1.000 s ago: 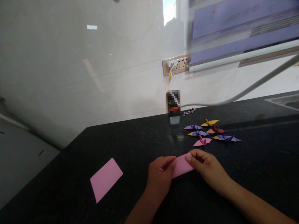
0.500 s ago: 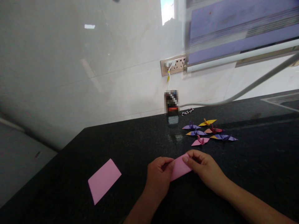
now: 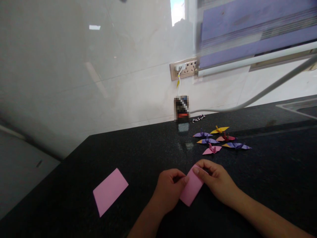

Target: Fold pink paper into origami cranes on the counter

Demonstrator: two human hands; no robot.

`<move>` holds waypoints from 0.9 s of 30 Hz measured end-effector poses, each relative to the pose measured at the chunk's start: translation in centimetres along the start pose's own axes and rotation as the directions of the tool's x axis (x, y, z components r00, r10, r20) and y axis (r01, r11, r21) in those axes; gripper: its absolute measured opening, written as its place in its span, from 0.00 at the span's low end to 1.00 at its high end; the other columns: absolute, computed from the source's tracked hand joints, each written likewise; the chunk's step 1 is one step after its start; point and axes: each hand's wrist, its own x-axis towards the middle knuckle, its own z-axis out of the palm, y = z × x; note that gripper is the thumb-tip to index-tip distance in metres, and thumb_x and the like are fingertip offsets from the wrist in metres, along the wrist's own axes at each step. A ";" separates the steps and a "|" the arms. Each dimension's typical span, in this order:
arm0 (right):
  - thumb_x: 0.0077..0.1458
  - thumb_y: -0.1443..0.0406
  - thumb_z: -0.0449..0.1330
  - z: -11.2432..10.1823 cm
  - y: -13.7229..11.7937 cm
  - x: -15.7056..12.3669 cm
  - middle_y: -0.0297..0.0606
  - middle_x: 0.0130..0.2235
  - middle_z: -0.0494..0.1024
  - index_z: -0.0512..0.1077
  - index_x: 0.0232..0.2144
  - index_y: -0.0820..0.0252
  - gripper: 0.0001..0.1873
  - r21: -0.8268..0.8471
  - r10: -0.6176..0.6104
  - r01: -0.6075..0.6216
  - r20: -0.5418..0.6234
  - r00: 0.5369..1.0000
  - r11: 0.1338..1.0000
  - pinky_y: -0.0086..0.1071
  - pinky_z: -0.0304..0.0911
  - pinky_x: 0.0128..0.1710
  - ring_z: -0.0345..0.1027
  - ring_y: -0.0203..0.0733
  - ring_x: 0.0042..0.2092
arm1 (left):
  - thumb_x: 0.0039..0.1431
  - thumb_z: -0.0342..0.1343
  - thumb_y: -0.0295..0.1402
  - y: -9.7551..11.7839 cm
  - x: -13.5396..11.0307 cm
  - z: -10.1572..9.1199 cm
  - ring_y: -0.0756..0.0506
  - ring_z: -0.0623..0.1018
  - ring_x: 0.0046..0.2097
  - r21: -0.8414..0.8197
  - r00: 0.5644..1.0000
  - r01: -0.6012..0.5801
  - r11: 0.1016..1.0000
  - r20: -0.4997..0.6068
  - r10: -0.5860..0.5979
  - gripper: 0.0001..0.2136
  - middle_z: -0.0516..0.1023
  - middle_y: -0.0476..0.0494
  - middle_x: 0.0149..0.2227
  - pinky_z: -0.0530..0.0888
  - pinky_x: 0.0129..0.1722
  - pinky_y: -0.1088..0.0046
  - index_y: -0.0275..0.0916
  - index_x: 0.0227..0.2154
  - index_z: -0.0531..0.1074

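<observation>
The fingers (image 3: 206, 163) of my left hand (image 3: 169, 187) and right hand (image 3: 218, 178) clamp the pink paper (image 3: 192, 188); a second pink sheet (image 3: 110, 192) lies leftward on the counter (image 3: 141, 155).

Over on the table (image 3: 138, 152), one paper sheet (image 3: 110, 192) lies well left of the fingers (image 3: 201, 173); the held paper (image 3: 192, 189) sits between them, six origami cranes (image 3: 221, 138) behind, rightward, nearer the wall (image 3: 138, 99).

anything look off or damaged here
Only the dark item near the wall stands out: it shows as coarse squares, so I can't tell what it is. The paper cranes and the pink paper held by the left hand and right hand show no obvious damage.
</observation>
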 end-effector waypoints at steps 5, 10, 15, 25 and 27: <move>0.52 0.61 0.51 0.0 0.1 0.1 0.32 0.23 0.64 0.65 0.24 0.62 0.11 0.040 0.003 -0.004 0.022 1.000 0.999 0.27 0.54 0.25 0.57 0.33 0.25 | 0.48 0.52 0.35 -0.3 0.2 0.1 0.52 0.66 0.24 -0.102 0.997 0.029 0.994 0.073 -0.022 0.10 0.69 0.48 0.22 0.61 0.22 0.78 0.32 0.23 0.71; 0.51 0.60 0.52 0.0 0.1 0.0 0.31 0.22 0.63 0.65 0.25 0.62 0.10 0.110 0.016 -0.018 0.019 1.000 0.994 0.27 0.53 0.24 0.56 0.33 0.25 | 0.47 0.52 0.34 -0.2 0.2 0.0 0.51 0.67 0.26 -0.135 0.997 0.022 0.991 0.079 -0.012 0.09 0.71 0.46 0.24 0.62 0.24 0.77 0.32 0.25 0.72; 0.51 0.60 0.53 0.0 0.2 -0.1 0.30 0.22 0.63 0.65 0.24 0.61 0.10 0.135 0.034 -0.034 0.002 0.999 0.990 0.26 0.53 0.23 0.55 0.32 0.24 | 0.46 0.53 0.34 0.0 0.0 0.1 0.51 0.68 0.25 -0.163 0.997 0.035 0.986 0.073 -0.024 0.09 0.72 0.46 0.24 0.62 0.24 0.78 0.32 0.25 0.73; 0.46 0.59 0.57 0.3 -0.7 -0.1 0.30 0.23 0.65 0.65 0.27 0.61 0.10 0.296 0.128 -0.130 0.026 0.991 0.946 0.25 0.54 0.22 0.58 0.32 0.24 | 0.46 0.53 0.36 0.1 -0.3 0.5 0.51 0.67 0.23 -0.201 0.999 0.034 0.979 -0.018 -0.038 0.10 0.70 0.48 0.20 0.61 0.21 0.78 0.34 0.21 0.72; 0.43 0.59 0.59 0.6 -0.7 -0.2 0.30 0.23 0.66 0.65 0.29 0.61 0.12 0.355 0.164 -0.177 0.065 0.984 0.918 0.25 0.52 0.21 0.58 0.31 0.23 | 0.46 0.54 0.37 0.1 -0.2 0.6 0.52 0.66 0.22 -0.256 0.997 0.030 0.966 -0.063 -0.048 0.10 0.69 0.48 0.19 0.61 0.21 0.78 0.33 0.21 0.71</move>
